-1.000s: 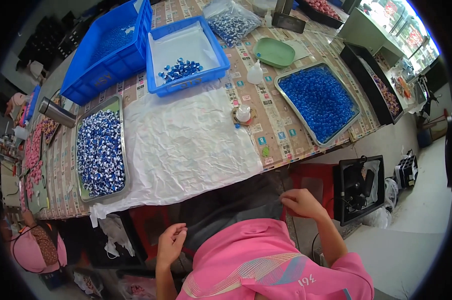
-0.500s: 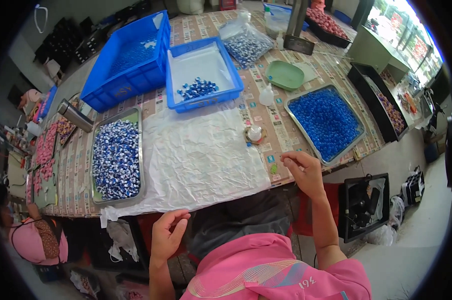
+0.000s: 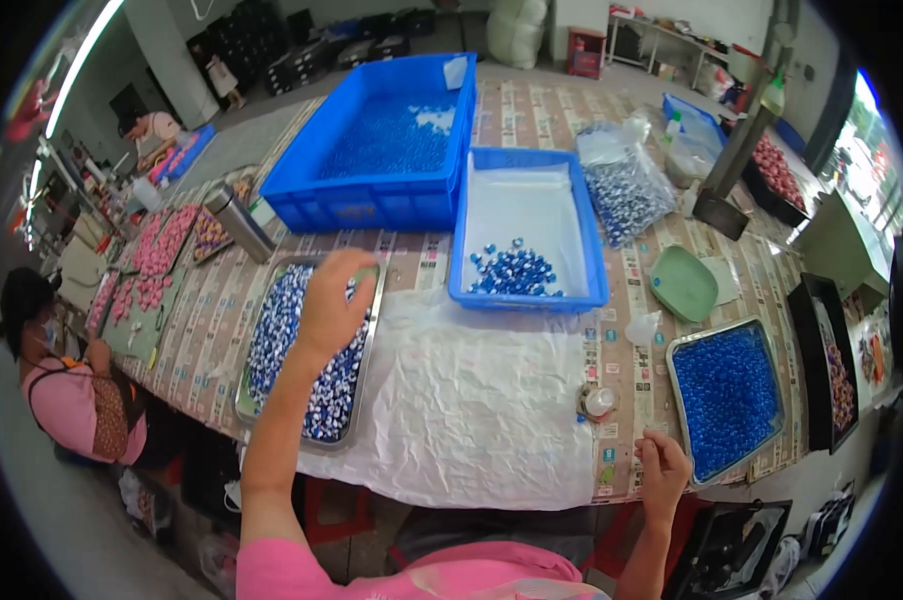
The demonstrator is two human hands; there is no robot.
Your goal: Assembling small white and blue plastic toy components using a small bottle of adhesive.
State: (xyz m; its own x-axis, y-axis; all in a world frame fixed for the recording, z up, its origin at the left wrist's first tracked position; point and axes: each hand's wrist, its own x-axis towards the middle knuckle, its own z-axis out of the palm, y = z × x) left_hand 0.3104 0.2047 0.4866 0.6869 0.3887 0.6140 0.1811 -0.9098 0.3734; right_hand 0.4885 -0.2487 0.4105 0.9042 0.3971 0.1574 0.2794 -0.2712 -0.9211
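My left hand (image 3: 338,308) is over a metal tray (image 3: 364,398) of small blue-and-white beads (image 3: 329,410) on the left. Its fingers are slightly blurred and curl forward, with a gap between them and the thumb; nothing shows in it. Near the front edge of the table, my right hand (image 3: 665,470) has its thumb and fingertips closed in a pinch. Whatever it may hold is too small or hidden to tell. Beside it on the right lies a metal tray (image 3: 676,372) of clear blue beads (image 3: 724,400). A small white-topped bottle (image 3: 599,401) stands just beyond that hand.
Crumpled white sheeting (image 3: 472,400) covers the table between the trays. Behind it are a shallow blue bin (image 3: 602,285) with some beads, a large blue crate (image 3: 372,190) and a bag of beads (image 3: 627,190). A green dish (image 3: 684,283) and steel flask (image 3: 240,225) stand nearby. Another person (image 3: 77,385) sits at left.
My left hand has gone from below the table edge up and forward over the left bead tray. My right hand stays by the front edge, its fingers pinched. The view has shifted left and up.
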